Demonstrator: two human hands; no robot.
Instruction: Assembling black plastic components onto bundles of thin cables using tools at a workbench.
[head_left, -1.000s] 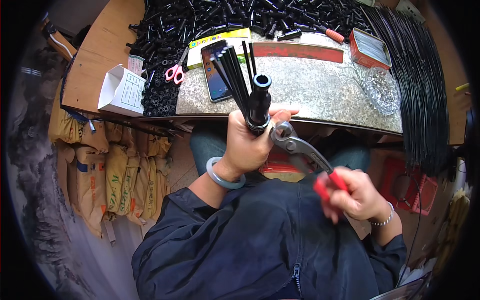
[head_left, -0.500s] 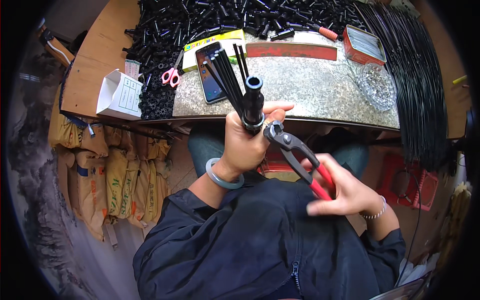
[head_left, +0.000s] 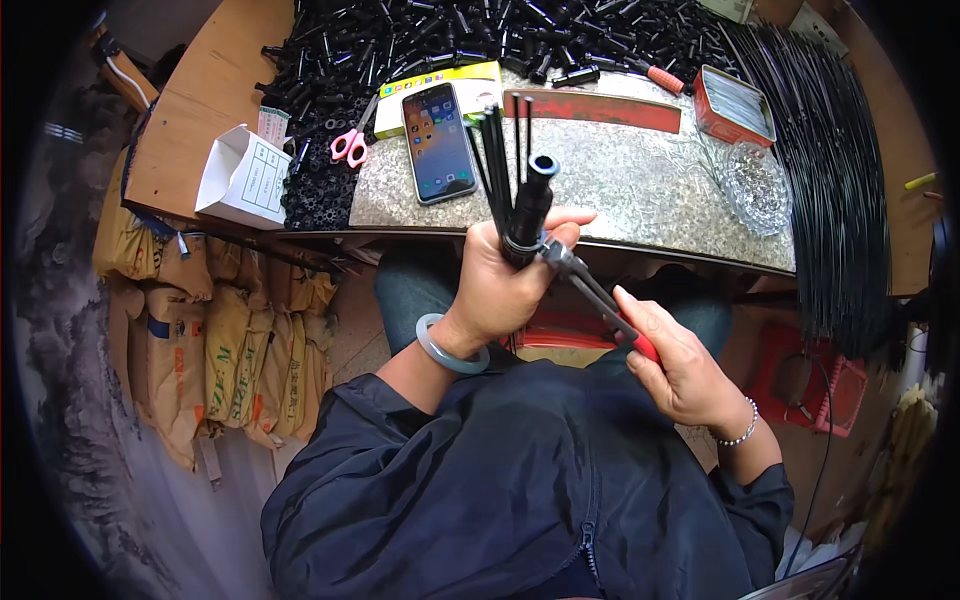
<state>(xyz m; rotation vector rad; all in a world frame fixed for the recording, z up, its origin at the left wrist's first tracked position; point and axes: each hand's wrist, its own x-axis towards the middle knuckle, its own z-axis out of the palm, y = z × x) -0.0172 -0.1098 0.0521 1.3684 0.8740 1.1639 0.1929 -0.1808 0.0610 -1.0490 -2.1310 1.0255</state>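
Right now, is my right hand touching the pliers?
Touching: the head view shows your right hand closed on the pliers, with thumb and fingers around the red handle.

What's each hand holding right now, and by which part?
Left hand: a black tube, gripped below its open end, thin rods beside it. Right hand: pincers, by the red handle.

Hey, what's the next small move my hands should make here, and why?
Probably ease the left hand's thumb slightly clear of the red-handled pliers before squeezing: their head sits right by that thumb, near the base of the upright black tube, and the right hand is wrapped around the handle end.
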